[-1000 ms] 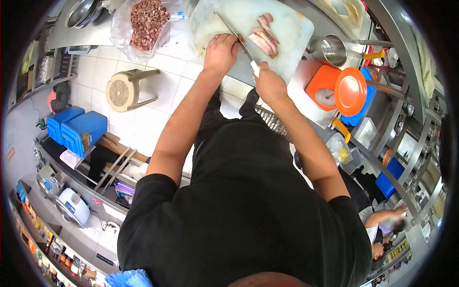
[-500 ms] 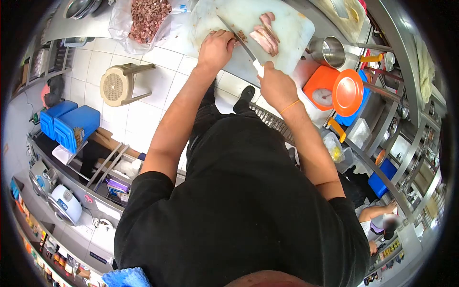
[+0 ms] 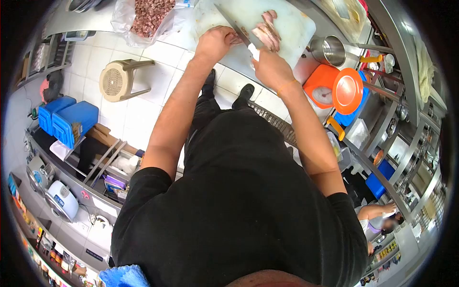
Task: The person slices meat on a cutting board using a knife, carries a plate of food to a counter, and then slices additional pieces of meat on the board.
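On a white cutting board (image 3: 296, 28), my left hand (image 3: 213, 44) has its fingers curled over a strip of meat (image 3: 235, 39), mostly hidden under them. My right hand (image 3: 273, 69) grips the white handle of a kitchen knife (image 3: 234, 23). The blade lies diagonally, just right of my left fingertips, its tip pointing to the far left. Small bits of meat are close to the blade. Several strips of pale pink meat (image 3: 267, 32) rest on the board to the right of the knife. A plastic bag (image 3: 123, 25) of diced meat (image 3: 150, 16) sits left of the board.
Right of the board stand a metal pot (image 3: 330, 51), an orange scale (image 3: 319, 86) and an orange plate (image 3: 347, 91). A beige stool (image 3: 114, 80) is on the tiled floor at left, near blue bins (image 3: 79, 122). Another person (image 3: 380, 217) is at far right.
My right hand and the knife have shifted slightly left and toward my left hand. The meat strip shows more beside my left fingers. The whole view has moved a little.
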`<action>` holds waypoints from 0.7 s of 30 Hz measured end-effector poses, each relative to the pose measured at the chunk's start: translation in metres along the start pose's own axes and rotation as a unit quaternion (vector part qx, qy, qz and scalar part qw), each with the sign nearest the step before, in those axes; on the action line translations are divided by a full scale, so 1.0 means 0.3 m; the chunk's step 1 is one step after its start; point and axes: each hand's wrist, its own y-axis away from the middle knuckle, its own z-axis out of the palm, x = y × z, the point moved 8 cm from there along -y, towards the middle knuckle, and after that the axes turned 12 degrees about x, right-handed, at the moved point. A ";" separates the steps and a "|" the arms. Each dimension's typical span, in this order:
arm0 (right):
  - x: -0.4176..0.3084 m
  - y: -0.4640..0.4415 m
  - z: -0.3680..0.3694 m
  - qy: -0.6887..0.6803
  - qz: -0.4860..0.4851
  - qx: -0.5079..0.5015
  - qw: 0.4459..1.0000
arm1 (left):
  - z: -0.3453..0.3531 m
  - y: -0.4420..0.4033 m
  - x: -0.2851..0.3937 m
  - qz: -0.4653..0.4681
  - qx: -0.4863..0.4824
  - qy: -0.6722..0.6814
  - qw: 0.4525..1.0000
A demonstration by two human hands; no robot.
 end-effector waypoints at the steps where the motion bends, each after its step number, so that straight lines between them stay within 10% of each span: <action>1: 0.000 0.029 -0.011 0.011 0.007 -0.013 1.000 | -0.002 -0.001 -0.002 -0.005 0.000 -0.005 1.000; 21: -0.015 0.025 0.011 0.020 -0.007 -0.002 1.000 | -0.041 0.028 0.005 0.012 0.042 0.005 0.999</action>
